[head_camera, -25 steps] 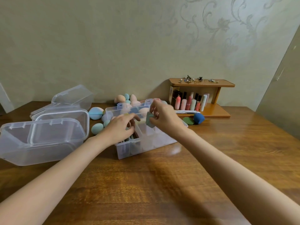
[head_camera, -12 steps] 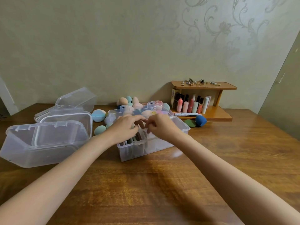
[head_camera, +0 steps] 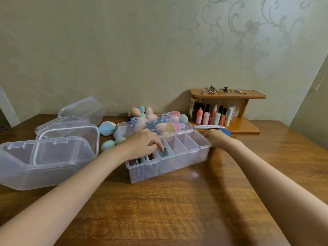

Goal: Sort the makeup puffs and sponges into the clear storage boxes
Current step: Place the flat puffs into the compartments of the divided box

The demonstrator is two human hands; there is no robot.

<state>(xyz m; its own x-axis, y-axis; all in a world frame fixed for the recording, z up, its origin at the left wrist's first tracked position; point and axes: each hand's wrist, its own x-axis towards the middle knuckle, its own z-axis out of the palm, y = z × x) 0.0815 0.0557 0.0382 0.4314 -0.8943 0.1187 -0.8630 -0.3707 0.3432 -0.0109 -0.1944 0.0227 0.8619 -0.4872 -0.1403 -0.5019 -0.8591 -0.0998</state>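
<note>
Wooden table [head_camera: 177, 210]. Divided clear box [head_camera: 177, 162] mid-table, lid open, puffs [head_camera: 142, 159] in its left slots. Left hand [head_camera: 142, 146] over those slots, fingers curled down onto puffs. Right hand [head_camera: 215, 138] just beside box's right end; blurred, finger state unclear. Loose sponges [head_camera: 142, 112] behind box.

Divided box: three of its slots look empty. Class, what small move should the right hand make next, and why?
Probably close the right hand on the dark blue sponge it is reaching toward beside the divided box. The left hand is already pressing puffs into the left slots, while the three right slots look empty.
</note>
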